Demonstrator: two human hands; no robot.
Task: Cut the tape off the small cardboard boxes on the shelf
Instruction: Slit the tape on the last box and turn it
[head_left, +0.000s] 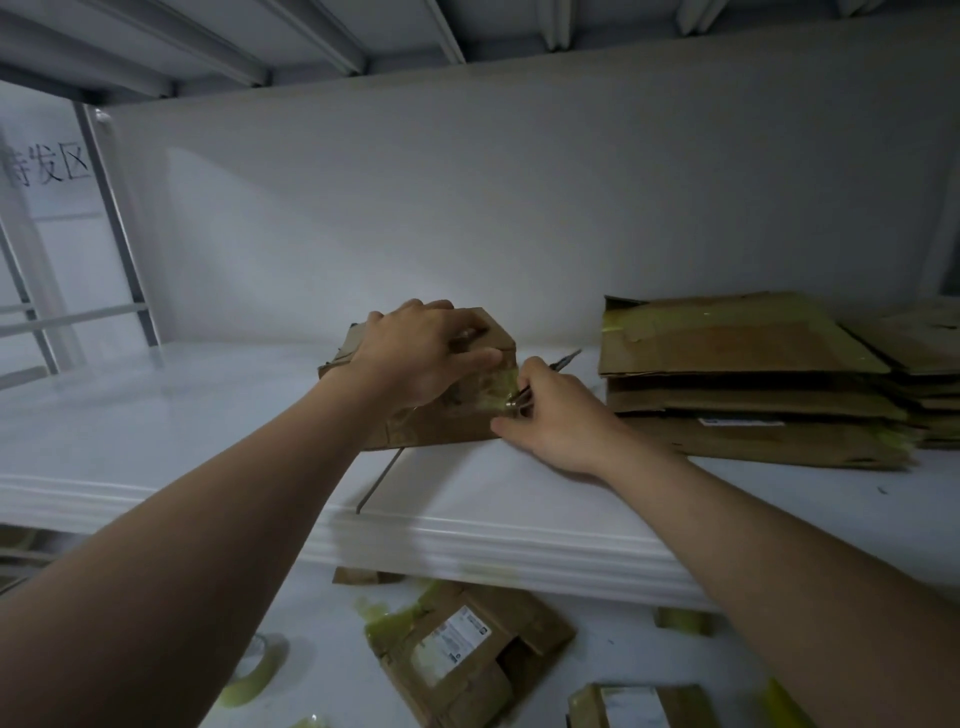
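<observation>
A small brown cardboard box (447, 415) with yellowish tape (501, 387) stands on the white shelf (208, 415), near its middle. My left hand (421, 348) lies over the top of the box and grips it, thumb toward the taped right end. My right hand (556, 421) is at the box's right end and holds a thin metal blade tool (519, 397), whose tip sits at the tape. A thin grey rod-like part (563, 359) sticks out behind my right hand.
A stack of flattened cardboard boxes (748, 384) lies on the shelf to the right, close to my right hand. A thin dark stick (379, 480) lies at the shelf's front edge. Below the shelf lie more boxes (467, 649) and tape scraps (254, 670).
</observation>
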